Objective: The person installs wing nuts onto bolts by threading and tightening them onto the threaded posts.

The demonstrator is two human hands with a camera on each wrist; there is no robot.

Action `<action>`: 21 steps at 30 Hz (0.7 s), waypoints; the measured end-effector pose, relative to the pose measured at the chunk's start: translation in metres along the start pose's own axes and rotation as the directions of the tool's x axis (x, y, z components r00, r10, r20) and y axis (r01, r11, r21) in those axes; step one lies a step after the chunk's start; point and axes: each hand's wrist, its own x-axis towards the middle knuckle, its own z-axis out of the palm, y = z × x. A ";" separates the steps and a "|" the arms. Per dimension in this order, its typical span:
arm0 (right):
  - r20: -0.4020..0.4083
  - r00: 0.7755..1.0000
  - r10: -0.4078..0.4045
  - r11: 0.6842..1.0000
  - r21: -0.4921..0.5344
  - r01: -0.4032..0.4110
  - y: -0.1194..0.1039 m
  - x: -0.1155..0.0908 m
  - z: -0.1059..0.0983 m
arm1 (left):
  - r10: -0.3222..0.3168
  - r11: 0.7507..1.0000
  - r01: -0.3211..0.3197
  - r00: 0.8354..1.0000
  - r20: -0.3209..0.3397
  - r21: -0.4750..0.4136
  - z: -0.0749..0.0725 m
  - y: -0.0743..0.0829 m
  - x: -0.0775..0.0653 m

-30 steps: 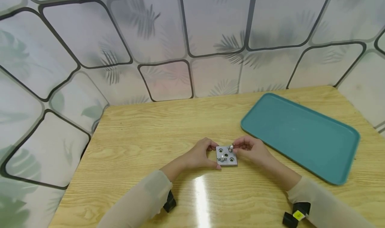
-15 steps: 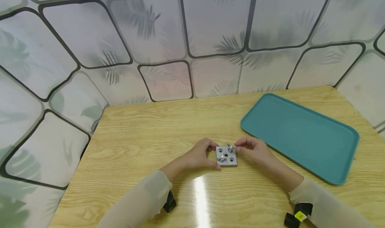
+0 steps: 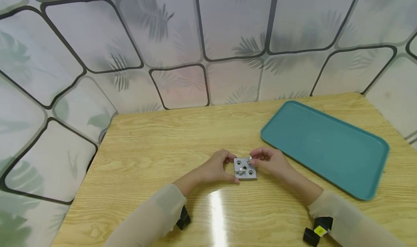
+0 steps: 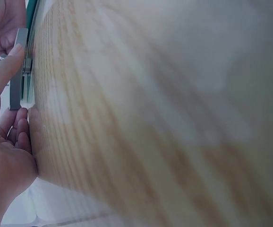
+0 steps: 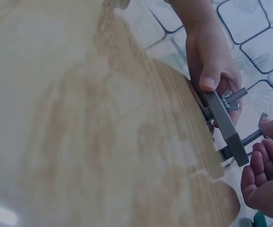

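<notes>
A square grey metal plate [image 3: 245, 174] with several holes lies between the hands in the head view. My left hand [image 3: 216, 167] grips its left side, thumb at the near edge and fingers at the far edge. Two bolts pass through the plate, their heads on the underside in the right wrist view. One bolt [image 5: 238, 95] carries a wing nut [image 5: 228, 103] low, close to the plate. At the tip of the other bolt [image 5: 252, 137], the thumb and fingers of my right hand [image 3: 268, 160] pinch a second wing nut [image 5: 263, 116], partly hidden by them.
A teal tray [image 3: 322, 142] lies on the wooden table [image 3: 169, 142], to the right beyond the right hand. Patterned cloth [image 3: 234, 80] hangs behind the table and along its left side. Black wrist devices [image 3: 184, 218] sit under both sleeves.
Half a second ago the right fingers were drawn slightly to the right, baring the wing nut; now they are back over it. The left hand and plate stay in place.
</notes>
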 end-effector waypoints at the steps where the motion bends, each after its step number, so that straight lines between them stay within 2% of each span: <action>1: -0.004 1.000 0.000 1.000 -0.002 0.000 0.000 0.000 0.000 | 0.001 1.000 -0.001 1.000 0.002 0.000 0.000 0.000 0.000; 5: -0.012 1.000 -0.003 1.000 0.001 0.003 0.000 0.000 0.000 | 0.006 1.000 -0.006 1.000 0.005 -0.006 0.000 0.000 0.000; 16: 0.028 0.999 -0.025 1.000 0.018 0.024 -0.001 -0.011 -0.007 | -0.004 1.000 0.004 1.000 -0.005 -0.026 0.000 0.000 0.000; 21: 0.027 1.000 0.002 1.000 0.008 -0.002 -0.002 -0.014 -0.008 | 0.001 1.000 -0.001 1.000 -0.006 -0.031 0.001 0.000 0.000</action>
